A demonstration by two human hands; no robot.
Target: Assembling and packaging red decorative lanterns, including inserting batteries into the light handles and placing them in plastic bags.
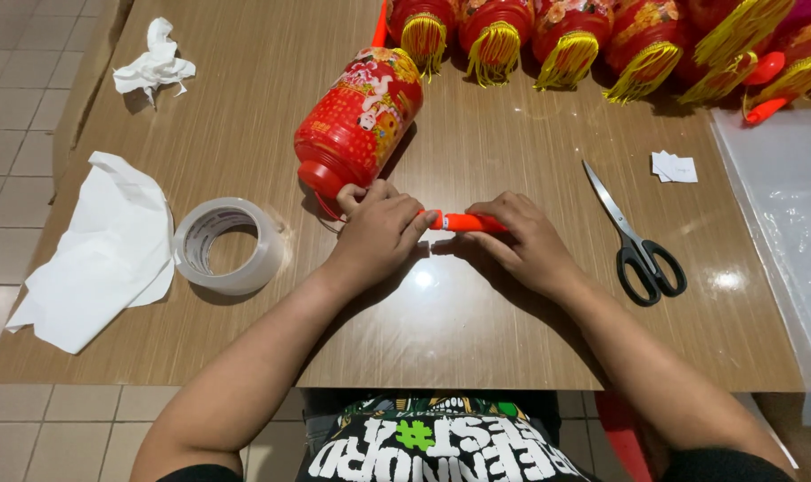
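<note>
My left hand and right hand pinch the thin orange stick by its ends, low over the table beside the red lantern; it seems light, stiff, smooth.

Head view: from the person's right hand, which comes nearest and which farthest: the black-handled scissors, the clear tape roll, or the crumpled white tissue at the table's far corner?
From the right hand, which holds an orange stick:
1. Black-handled steel scissors, just to its right.
2. Clear tape roll, past the left hand, on the left.
3. Crumpled white tissue, far left corner.
</note>
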